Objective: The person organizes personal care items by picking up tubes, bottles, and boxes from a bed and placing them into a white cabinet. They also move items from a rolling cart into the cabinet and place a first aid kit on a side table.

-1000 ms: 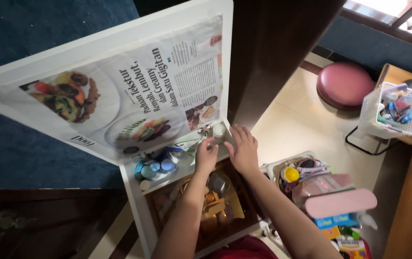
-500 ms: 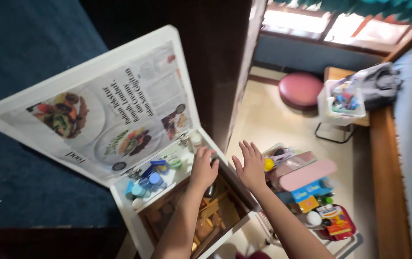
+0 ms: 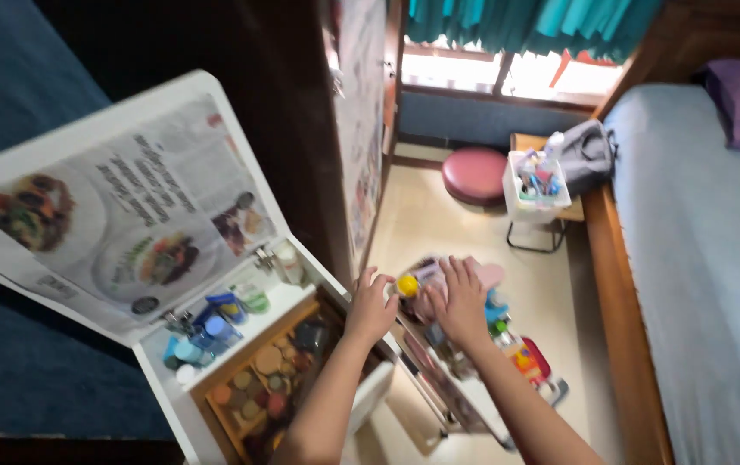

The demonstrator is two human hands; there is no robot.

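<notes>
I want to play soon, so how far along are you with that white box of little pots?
Done: the white box's lid stands open, showing small bottles and a tray of round pots. In hand: the left hand rests at the box's front edge, the right hand hovers over the trolley beside it, near a yellow-capped bottle. Left: both hands are empty; nothing is picked up yet.

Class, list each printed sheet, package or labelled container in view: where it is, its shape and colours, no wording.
Newspaper sheet: lines the raised white lid, left; rectangular, pale, with food photos.
Blue jars: lidded tray under the lid; small, round.
Yellow-capped bottle: between left hand and right hand; round cap.
White basket: on stand by the stool; boxy, colourful contents.
</notes>
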